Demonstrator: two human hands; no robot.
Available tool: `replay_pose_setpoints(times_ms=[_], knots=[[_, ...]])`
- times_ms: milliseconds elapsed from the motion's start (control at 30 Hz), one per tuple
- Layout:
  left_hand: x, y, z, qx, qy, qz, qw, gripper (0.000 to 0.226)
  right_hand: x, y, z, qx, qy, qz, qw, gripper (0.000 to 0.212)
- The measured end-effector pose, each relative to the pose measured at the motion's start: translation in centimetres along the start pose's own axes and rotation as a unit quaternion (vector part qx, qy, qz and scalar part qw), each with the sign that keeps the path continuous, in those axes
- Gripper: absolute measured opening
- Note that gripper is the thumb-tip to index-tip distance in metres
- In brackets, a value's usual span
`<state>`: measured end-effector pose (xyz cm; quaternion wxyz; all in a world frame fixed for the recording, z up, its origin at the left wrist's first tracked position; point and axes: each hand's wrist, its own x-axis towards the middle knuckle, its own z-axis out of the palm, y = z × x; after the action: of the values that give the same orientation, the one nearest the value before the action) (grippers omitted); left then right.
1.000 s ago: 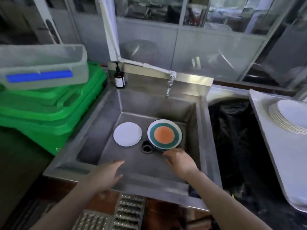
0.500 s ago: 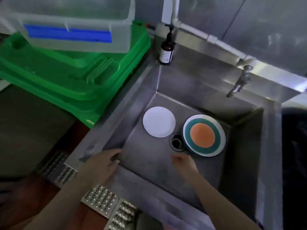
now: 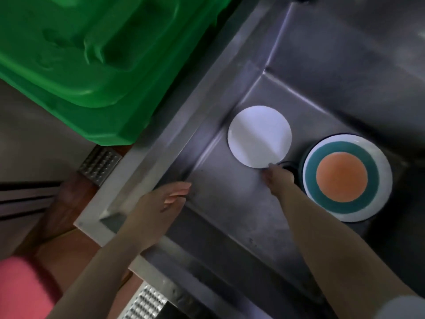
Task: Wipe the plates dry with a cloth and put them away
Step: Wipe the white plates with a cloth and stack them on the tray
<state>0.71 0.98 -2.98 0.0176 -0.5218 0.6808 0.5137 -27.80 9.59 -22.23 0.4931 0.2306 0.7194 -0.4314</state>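
Note:
A small white plate (image 3: pixel 259 136) lies on the floor of the steel sink (image 3: pixel 220 93). Right of it sits a larger plate (image 3: pixel 347 182) with an orange centre, a teal ring and a white rim. My right hand (image 3: pixel 277 178) reaches down into the sink, and its fingertips touch the near edge of the white plate. Whether they pinch the plate is not visible. My left hand (image 3: pixel 161 203) rests flat with straight fingers on the sink's left rim and holds nothing. No cloth is in sight.
Stacked green plastic crates (image 3: pixel 92 56) stand left of the sink. The drain (image 3: pixel 288 165) lies between the two plates, partly behind my right hand. Perforated metal steps (image 3: pixel 101 163) and a pink garment (image 3: pixel 23 288) show below.
The camera has dropped closer and tilted over the sink. My right hand moved forward from beside the drain to the white plate's edge. My left hand stays on the rim.

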Motion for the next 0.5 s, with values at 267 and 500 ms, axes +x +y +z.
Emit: replay_pose_setpoints(times_ms=[267,500], knots=[[1.0,0.5,0.5,0.007,-0.016,-0.017,1.000,0.033,0.5,-1.3,1.9,0.108,0.074,0.025,0.991,0.024],[1.7,1.4,0.9,-0.001,-0.028,-0.010,1.000,0.033,-0.3,-2.1,2.7,0.176,-0.066,0.040,0.981,0.018]])
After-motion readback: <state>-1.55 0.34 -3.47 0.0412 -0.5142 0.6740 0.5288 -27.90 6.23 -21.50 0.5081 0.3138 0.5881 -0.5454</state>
